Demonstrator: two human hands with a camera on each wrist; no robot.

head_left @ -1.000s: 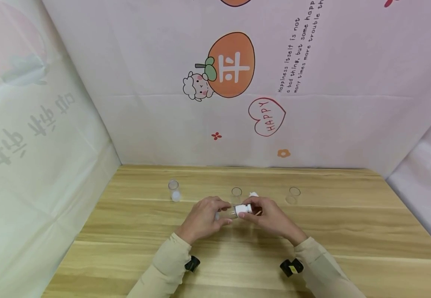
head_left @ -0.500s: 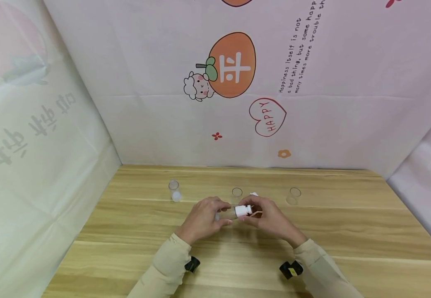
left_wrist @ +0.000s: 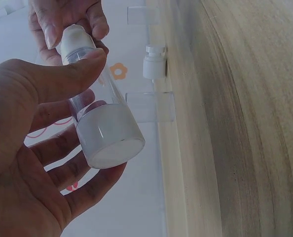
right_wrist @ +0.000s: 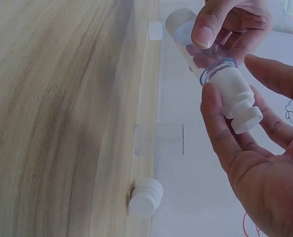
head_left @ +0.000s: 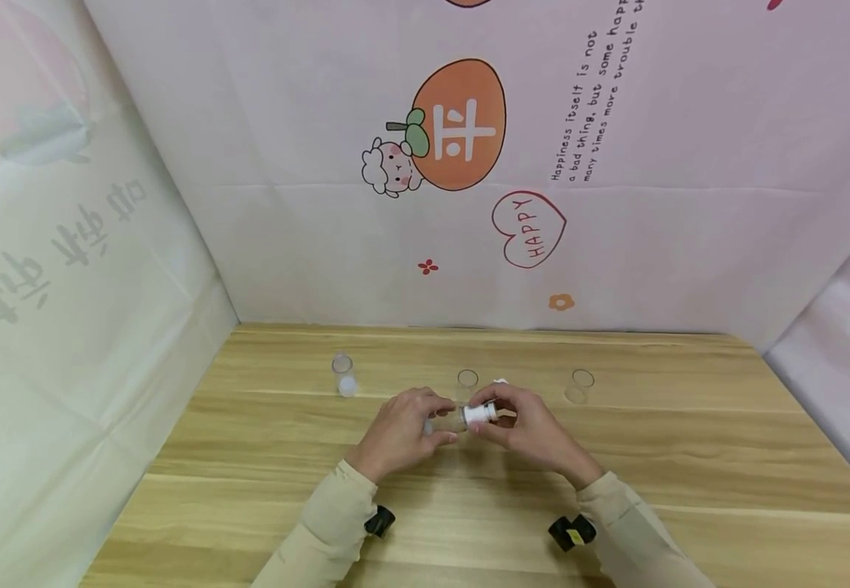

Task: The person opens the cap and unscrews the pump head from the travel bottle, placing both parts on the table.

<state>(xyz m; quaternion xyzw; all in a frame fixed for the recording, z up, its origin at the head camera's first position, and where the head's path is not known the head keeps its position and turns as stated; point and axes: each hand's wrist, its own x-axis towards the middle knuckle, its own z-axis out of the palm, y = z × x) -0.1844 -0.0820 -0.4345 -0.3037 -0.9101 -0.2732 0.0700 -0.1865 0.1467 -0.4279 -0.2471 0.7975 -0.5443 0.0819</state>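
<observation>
My left hand (head_left: pixel 402 429) grips a clear pump bottle (left_wrist: pixel 112 136) with a whitish bottom, its thumb lying along the see-through body. The bottle is held above the table, tilted, its top toward the right hand. At that end my right hand (head_left: pixel 535 425) holds the white pump top (right_wrist: pixel 230 89) between thumb and fingers. A bluish clear ring shows where the pump top meets the body. How far the two parts are joined I cannot tell.
Behind the hands on the wooden table (head_left: pixel 616 490) stand two clear caps (head_left: pixel 467 378), with a second white pump top (right_wrist: pixel 145 197) between them. A clear tube with a white part (head_left: pixel 344 376) is at the back left. A printed cloth (head_left: pixel 307 245) hangs behind.
The right fingers and thumb have shifted slightly around the white pump top. The left hand and the bottle body stay in nearly the same place.
</observation>
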